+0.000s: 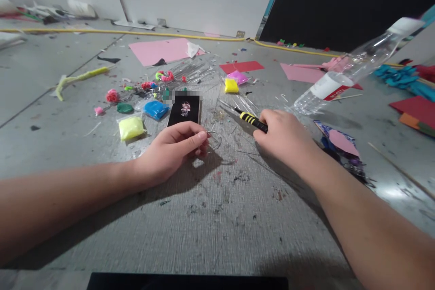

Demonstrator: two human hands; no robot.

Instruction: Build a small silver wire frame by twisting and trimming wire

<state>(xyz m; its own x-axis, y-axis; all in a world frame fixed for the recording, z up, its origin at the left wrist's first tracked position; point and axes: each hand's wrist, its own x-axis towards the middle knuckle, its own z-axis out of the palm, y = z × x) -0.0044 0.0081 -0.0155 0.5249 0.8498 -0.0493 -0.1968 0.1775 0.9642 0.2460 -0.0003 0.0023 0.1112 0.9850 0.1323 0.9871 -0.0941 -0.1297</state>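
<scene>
My left hand [181, 145] pinches a thin, silvery wire bent into a small loop [219, 141]. The loop sticks out to the right of the fingertips, just above the table. To the right, my right hand [280, 129] is closed around the end of a hand tool with a black-and-yellow striped handle [249, 119]. Its narrow metal tip points away to the upper left; the exact kind cannot be made out. Beyond my left hand lies a phone [185, 108] with its screen lit. Thin dark wires [251, 152] rest on the table between both hands.
Packets of yellow [131, 128] and blue clay [156, 109] lie left of the phone, near small red clay pieces [112, 95]. Pink paper [158, 51] is farther back. A clear bottle [360, 65] appears at the right. A yellow cord [136, 32] crosses the back.
</scene>
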